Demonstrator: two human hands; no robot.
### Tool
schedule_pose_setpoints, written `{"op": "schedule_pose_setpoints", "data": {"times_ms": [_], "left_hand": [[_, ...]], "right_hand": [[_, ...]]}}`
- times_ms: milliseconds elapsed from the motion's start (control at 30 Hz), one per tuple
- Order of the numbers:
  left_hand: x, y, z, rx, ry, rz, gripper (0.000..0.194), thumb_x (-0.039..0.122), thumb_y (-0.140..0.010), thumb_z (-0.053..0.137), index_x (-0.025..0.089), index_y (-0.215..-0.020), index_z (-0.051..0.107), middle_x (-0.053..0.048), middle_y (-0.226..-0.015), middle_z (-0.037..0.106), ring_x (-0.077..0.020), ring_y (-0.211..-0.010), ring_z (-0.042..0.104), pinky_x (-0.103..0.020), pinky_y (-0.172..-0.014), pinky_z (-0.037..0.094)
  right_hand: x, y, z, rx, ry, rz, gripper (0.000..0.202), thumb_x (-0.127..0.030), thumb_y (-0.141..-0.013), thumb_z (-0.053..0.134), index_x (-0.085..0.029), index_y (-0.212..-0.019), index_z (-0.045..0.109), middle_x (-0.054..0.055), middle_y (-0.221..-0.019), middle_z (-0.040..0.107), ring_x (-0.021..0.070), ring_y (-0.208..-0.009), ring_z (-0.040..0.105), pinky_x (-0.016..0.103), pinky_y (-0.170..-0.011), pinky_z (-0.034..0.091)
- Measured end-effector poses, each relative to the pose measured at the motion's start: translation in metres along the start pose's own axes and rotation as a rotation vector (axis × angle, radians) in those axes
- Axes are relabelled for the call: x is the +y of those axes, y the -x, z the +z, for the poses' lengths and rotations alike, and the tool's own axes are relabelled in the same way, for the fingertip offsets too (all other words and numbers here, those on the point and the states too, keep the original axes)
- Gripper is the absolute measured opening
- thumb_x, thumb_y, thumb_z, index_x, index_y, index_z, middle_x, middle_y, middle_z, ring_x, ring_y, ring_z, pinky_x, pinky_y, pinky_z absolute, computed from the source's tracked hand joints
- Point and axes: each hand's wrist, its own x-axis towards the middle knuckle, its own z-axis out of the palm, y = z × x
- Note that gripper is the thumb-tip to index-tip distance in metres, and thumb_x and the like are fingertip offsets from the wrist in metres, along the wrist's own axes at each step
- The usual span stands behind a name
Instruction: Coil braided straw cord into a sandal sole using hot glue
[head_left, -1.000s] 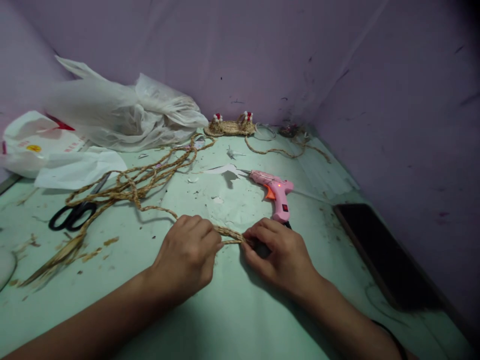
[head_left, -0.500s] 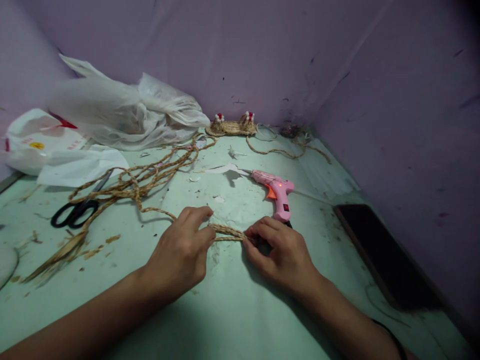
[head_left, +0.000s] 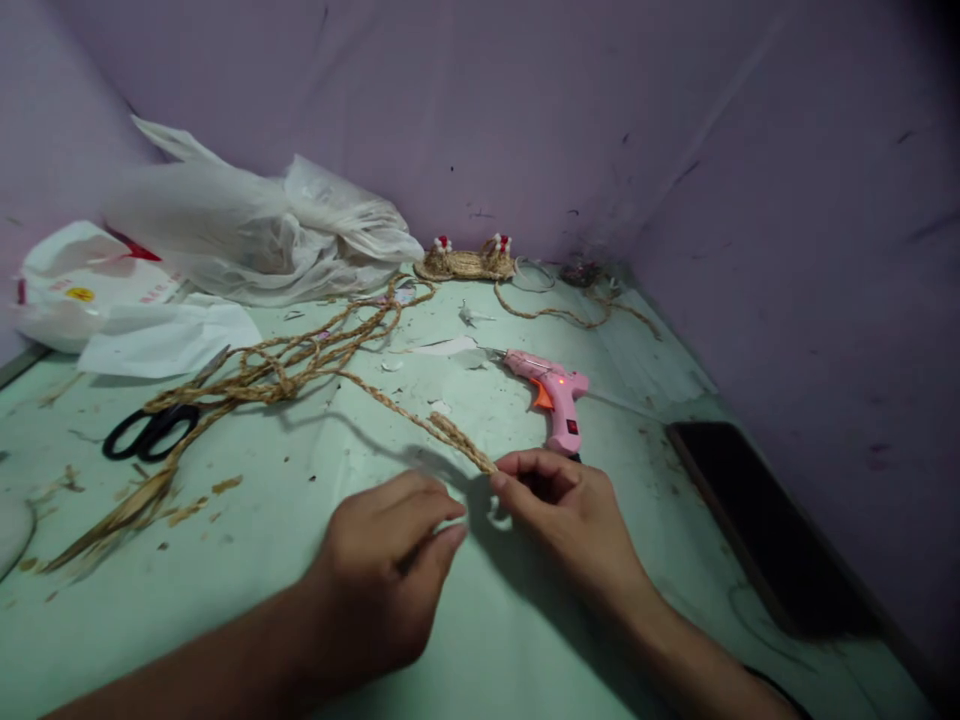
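Observation:
Between thumb and fingers my right hand (head_left: 562,500) pinches the folded end of a braided straw rope (head_left: 459,440). The doubled strands point up and left, and one strand runs back to a loose heap of the same rope (head_left: 281,375) at the left. My left hand (head_left: 397,545) is off the rope, just below and left of it, with thumb and forefinger slightly apart and nothing seen between them. Behind my right hand lies a pink hot glue gun (head_left: 553,390) with an orange trigger and a lit orange light.
Black-handled scissors (head_left: 154,432) lie partly under the rope heap. Plastic bags (head_left: 262,225) fill the back left. A pair of small woven slippers (head_left: 466,263) with red and white beads stands by the wall. At right lies a dark phone (head_left: 772,530). Scraps litter the table.
My left hand has let go of the rope and drawn down toward me. My right hand keeps its pinch, and the rope's folded end now slants up and left.

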Motion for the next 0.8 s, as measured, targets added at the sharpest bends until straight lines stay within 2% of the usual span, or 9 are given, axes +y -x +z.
{"op": "schedule_pose_setpoints", "data": {"times_ms": [67, 100, 133, 167, 267, 400, 600, 800], "left_hand": [[0.004, -0.001, 0.008, -0.196, 0.269, -0.457, 0.015, 0.025, -0.079, 0.053, 0.016, -0.077, 0.065, 0.001, -0.052, 0.058, -0.0108, -0.043, 0.052, -0.021, -0.040, 0.041], [0.005, -0.003, 0.011, -0.273, 0.393, -0.644, 0.019, 0.030, -0.078, 0.051, 0.016, -0.076, 0.065, 0.003, -0.047, 0.054, -0.0098, -0.037, 0.048, -0.021, -0.036, 0.037], [0.005, -0.006, 0.013, -0.330, 0.498, -0.783, 0.023, 0.034, -0.077, 0.051, 0.015, -0.075, 0.063, 0.004, -0.044, 0.052, -0.0089, -0.033, 0.044, -0.020, -0.034, 0.034], [0.005, -0.009, 0.015, -0.355, 0.586, -0.865, 0.026, 0.037, -0.076, 0.050, 0.015, -0.071, 0.062, 0.004, -0.043, 0.051, -0.0082, -0.032, 0.042, -0.020, -0.034, 0.033], [0.005, -0.016, 0.016, -0.327, 0.729, -0.889, 0.031, 0.043, -0.071, 0.054, 0.015, -0.058, 0.054, 0.003, -0.045, 0.051, -0.0063, -0.034, 0.042, -0.019, -0.036, 0.030], [0.005, -0.016, 0.016, -0.276, 0.793, -0.856, 0.032, 0.044, -0.068, 0.056, 0.014, -0.058, 0.055, 0.003, -0.046, 0.051, -0.0059, -0.036, 0.043, -0.018, -0.038, 0.030], [0.006, -0.011, 0.017, -0.264, 0.796, -0.863, 0.032, 0.045, -0.065, 0.058, 0.014, -0.060, 0.056, 0.003, -0.043, 0.050, -0.0054, -0.034, 0.041, -0.018, -0.036, 0.030], [0.006, -0.010, 0.017, -0.180, 0.920, -0.868, 0.033, 0.044, -0.062, 0.064, 0.011, -0.064, 0.059, 0.002, -0.043, 0.053, -0.0054, -0.033, 0.041, -0.018, -0.034, 0.032]], "right_hand": [[-0.005, 0.004, 0.004, -0.006, -0.115, 0.105, 0.019, -0.034, -0.067, 0.066, -0.015, -0.070, 0.068, 0.000, -0.053, 0.060, 0.0106, -0.045, 0.050, 0.022, -0.041, 0.039], [-0.007, 0.007, 0.006, 0.001, -0.153, 0.130, 0.020, -0.034, -0.066, 0.067, -0.015, -0.070, 0.068, 0.000, -0.054, 0.061, 0.0107, -0.045, 0.051, 0.022, -0.042, 0.040], [-0.009, 0.009, 0.008, 0.009, -0.181, 0.145, 0.020, -0.035, -0.064, 0.068, -0.015, -0.070, 0.069, 0.001, -0.054, 0.062, 0.0109, -0.046, 0.052, 0.022, -0.042, 0.041], [-0.010, 0.011, 0.009, 0.018, -0.195, 0.149, 0.021, -0.035, -0.063, 0.069, -0.015, -0.070, 0.069, 0.001, -0.055, 0.063, 0.0112, -0.047, 0.052, 0.022, -0.043, 0.042], [-0.010, 0.017, 0.013, 0.046, -0.185, 0.093, 0.020, -0.035, -0.064, 0.069, -0.016, -0.070, 0.070, 0.003, -0.060, 0.066, 0.0126, -0.050, 0.054, 0.024, -0.046, 0.044], [-0.007, 0.019, 0.015, 0.033, -0.188, 0.010, 0.016, -0.033, -0.066, 0.070, -0.017, -0.071, 0.072, 0.005, -0.067, 0.068, 0.0153, -0.059, 0.059, 0.027, -0.054, 0.047], [-0.003, 0.019, 0.019, -0.014, -0.308, 0.110, 0.018, -0.028, -0.056, 0.076, -0.017, -0.067, 0.065, -0.001, -0.056, 0.061, 0.0107, -0.049, 0.050, 0.023, -0.047, 0.041], [-0.001, 0.019, 0.019, -0.042, -0.265, 0.062, 0.022, -0.027, -0.054, 0.077, -0.017, -0.066, 0.061, -0.003, -0.055, 0.054, 0.0103, -0.050, 0.045, 0.023, -0.049, 0.037]]}}
